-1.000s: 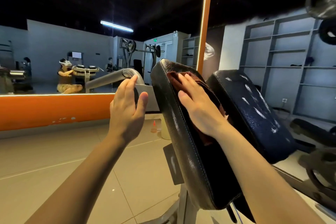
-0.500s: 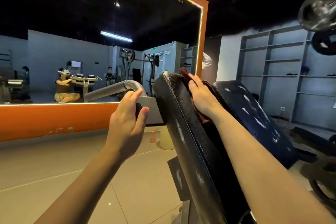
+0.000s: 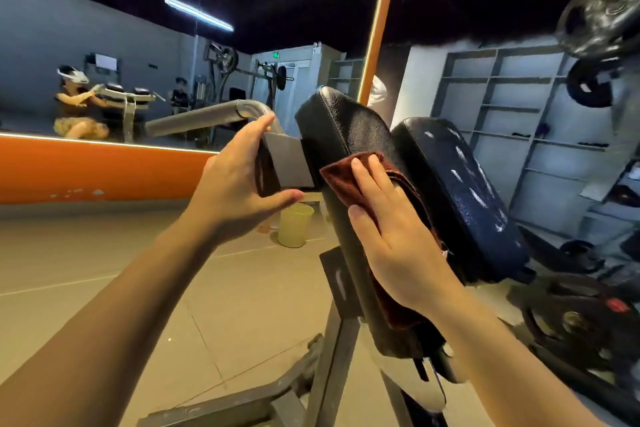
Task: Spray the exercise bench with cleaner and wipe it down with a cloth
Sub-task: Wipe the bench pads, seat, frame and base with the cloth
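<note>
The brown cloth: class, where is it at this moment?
In the head view, right of centre, the brown cloth lies flat on the left black pad, pressed under the right hand, beside the foam-streaked right pad.

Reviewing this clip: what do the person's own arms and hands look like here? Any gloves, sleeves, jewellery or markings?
Both arms are bare from the bottom edge of the head view up to the wrists, with no sleeve in view. The left hand and the right hand wear no gloves. No ring, watch, wristband or marking shows on either. The fingernails look short and unpainted.
</note>
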`<state>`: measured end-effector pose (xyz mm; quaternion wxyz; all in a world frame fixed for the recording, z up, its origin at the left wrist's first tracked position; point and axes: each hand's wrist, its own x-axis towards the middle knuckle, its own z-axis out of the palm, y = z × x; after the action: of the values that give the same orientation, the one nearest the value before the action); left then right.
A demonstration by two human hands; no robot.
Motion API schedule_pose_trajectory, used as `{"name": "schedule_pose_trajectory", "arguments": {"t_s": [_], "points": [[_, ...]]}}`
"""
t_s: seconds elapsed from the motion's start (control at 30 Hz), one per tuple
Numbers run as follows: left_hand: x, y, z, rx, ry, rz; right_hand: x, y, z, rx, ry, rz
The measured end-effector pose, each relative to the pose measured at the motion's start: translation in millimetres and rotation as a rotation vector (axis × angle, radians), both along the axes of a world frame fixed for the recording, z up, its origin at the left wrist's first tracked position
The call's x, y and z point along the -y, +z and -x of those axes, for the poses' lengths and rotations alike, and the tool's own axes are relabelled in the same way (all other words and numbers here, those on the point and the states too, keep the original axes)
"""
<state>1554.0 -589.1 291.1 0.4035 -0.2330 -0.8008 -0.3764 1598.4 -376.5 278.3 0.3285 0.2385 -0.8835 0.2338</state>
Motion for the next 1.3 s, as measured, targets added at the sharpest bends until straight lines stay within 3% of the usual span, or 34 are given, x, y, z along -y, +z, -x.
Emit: {"name": "schedule_pose_trajectory", "arguments": {"t_s": [0.17,0.37,0.5,0.73,1.1,1.3], "points": [[7.7,-0.4,0.1,-0.078,-0.07,0.007,17.1,6.2,6.6,-0.104,-0.196,-0.093],[13.0,-4.0,14.6,-0.198,-0.094,0.02,66.1,69.5,53.4,-0.254,-0.419,-0.318],[16.5,-3.0,19.3,-0.221,-0.075,0.047,60.3,58.3,54.2,-0.319,-0.495,-0.379],[17.3,-6.7,18.7,-0.229,-0.129,0.0,13.5,-29.4,-21.1,-0.319,-0.549,-0.429],[11.7,-3.5,23.5,-0.222,-0.102,0.014,74.4,81.5,79.6,-0.401,-0.507,-0.369],[18.3,-8.3,27.4,-0.211,-0.122,0.027,42.2,25.1,32.1,-0.423,-0.51,-0.491]]}}
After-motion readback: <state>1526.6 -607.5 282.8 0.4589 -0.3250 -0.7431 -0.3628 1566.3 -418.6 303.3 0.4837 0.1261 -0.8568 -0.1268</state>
